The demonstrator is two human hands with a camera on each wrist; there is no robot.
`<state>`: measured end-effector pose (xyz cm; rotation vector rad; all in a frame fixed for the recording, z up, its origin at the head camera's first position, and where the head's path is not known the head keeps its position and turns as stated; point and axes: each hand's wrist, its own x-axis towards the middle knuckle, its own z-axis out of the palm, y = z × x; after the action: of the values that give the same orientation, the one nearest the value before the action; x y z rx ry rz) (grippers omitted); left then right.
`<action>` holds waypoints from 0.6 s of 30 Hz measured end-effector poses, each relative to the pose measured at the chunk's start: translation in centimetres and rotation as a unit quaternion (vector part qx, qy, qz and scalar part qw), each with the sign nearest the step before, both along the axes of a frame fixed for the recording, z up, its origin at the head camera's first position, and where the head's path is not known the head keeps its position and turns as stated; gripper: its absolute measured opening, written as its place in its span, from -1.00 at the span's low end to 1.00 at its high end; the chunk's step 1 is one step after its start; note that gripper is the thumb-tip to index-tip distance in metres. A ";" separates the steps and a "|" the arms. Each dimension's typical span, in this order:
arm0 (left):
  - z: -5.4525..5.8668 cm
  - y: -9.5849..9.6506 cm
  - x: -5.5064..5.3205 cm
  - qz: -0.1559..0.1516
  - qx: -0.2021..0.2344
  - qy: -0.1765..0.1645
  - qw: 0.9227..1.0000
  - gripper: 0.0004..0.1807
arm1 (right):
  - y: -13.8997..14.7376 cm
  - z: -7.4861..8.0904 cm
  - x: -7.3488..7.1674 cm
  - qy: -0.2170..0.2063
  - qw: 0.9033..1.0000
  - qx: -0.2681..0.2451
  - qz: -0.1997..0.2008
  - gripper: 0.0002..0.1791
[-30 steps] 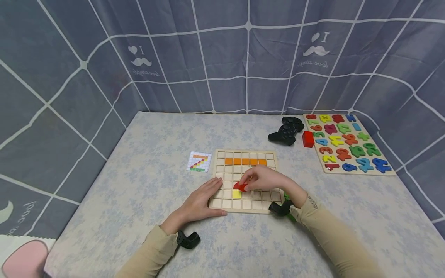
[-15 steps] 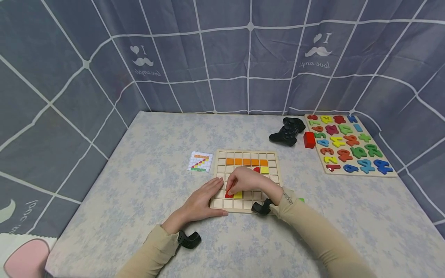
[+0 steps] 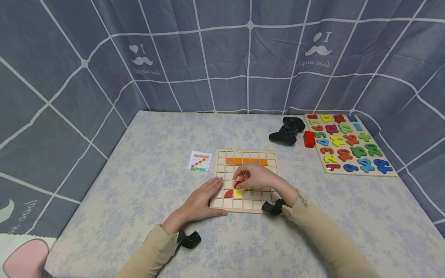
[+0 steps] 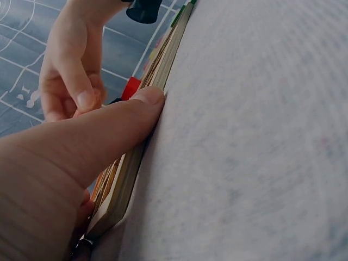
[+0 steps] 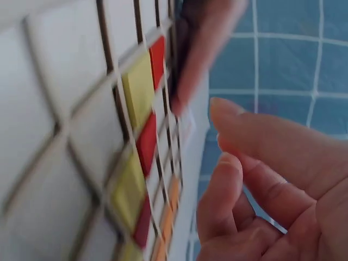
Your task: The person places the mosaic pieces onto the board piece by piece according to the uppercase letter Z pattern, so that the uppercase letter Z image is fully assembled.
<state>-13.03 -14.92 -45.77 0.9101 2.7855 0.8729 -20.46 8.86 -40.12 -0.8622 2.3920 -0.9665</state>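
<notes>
My left hand (image 3: 200, 201) lies at the left side of a wooden grid board (image 3: 217, 203), fingers straight over its left edge. Its thumb rests along the near edge, as the left wrist view shows. My right hand (image 3: 257, 176) hovers over the middle of the board, thumb and index finger apart with nothing between them. Below it, a red round-edged tile (image 3: 228, 194) sits in a cell beside a yellow square tile (image 3: 237, 194). Further red (image 5: 147, 144) and yellow tiles (image 5: 130, 185) step diagonally across the grid, partly hidden in the head view. Orange tiles (image 3: 246, 161) form a row near the top.
Left of the board lies a small pattern card (image 3: 199, 161) with a coloured Z shape. Towards the back right are a black game controller (image 3: 287, 131), a red block (image 3: 309, 139) and a number puzzle board (image 3: 351, 144).
My right hand carried the red tile left and down into a cell beside the yellow one, let it go, then moved back up and right. The left hand has stayed in place.
</notes>
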 end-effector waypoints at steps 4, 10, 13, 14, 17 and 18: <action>0.1 0.0 0.0 0.001 -0.002 -0.003 1.000 0.06 | 2.8 0.2 -0.3 0.004 1.000 -0.026 -0.008 -0.77; 0.1 0.0 0.0 0.002 -0.004 -0.005 1.000 0.06 | 6.9 -0.2 -0.1 0.000 0.998 -0.024 -0.058 -0.69; 0.0 0.1 0.0 0.002 -0.003 -0.004 1.000 0.06 | 8.5 -0.6 0.0 -0.011 0.996 -0.017 -0.086 -0.70; 0.0 0.1 0.0 0.002 -0.003 -0.004 1.000 0.06 | 9.0 -0.7 0.0 -0.016 0.995 -0.015 -0.094 -0.70; 0.1 0.1 0.1 0.001 0.002 0.001 1.000 0.05 | 10.4 -1.1 0.1 -0.029 0.993 -0.016 -0.116 -0.69; 0.1 0.1 0.1 0.001 0.003 0.003 1.000 0.05 | 10.9 -1.3 0.1 -0.031 0.992 -0.017 -0.121 -0.69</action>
<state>-12.94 -14.80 -45.69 0.9139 2.7907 0.8808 -20.36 19.74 -41.37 -0.5532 2.4726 -1.1102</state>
